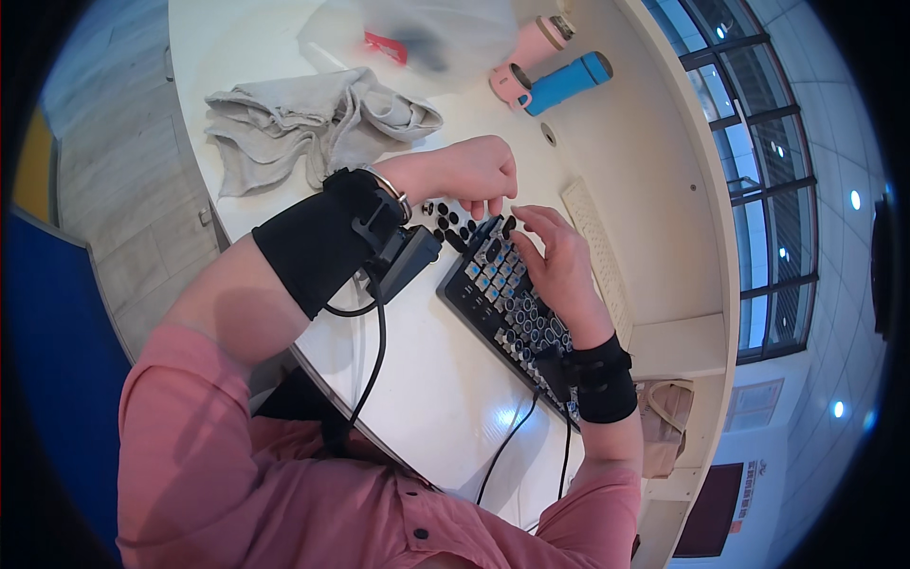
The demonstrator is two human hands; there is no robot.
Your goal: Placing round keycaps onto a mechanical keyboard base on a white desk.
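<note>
A: The person is leaning over the round white table [445, 398]. A black mechanical keyboard with many keycaps pulled off [507, 303] is lying slantwise on it, its near end sitting close to the table's right-hand rim.

B: And the hands?

A: The left hand [474, 171] is hovering past the keyboard's far end, fingers curled downward over a scatter of loose black round keycaps [453, 223]. Whether it is pinching one, I cannot tell. The right hand [559, 261] is lying across the keyboard, its fingertips closing on a small black keycap [509, 226] at the far corner.

B: Room around them?

A: A flat white perforated strip [597, 251] is lying just beside the keyboard on the right. A crumpled grey cloth [303, 123] is sitting well apart at the far left, a clear plastic bag [408, 38] beyond it, and a pink bottle [531, 52] touching a blue cylindrical bottle [569, 81] at the far edge. Bare tabletop is showing nearer the person, crossed by black cables [507, 441].
</note>
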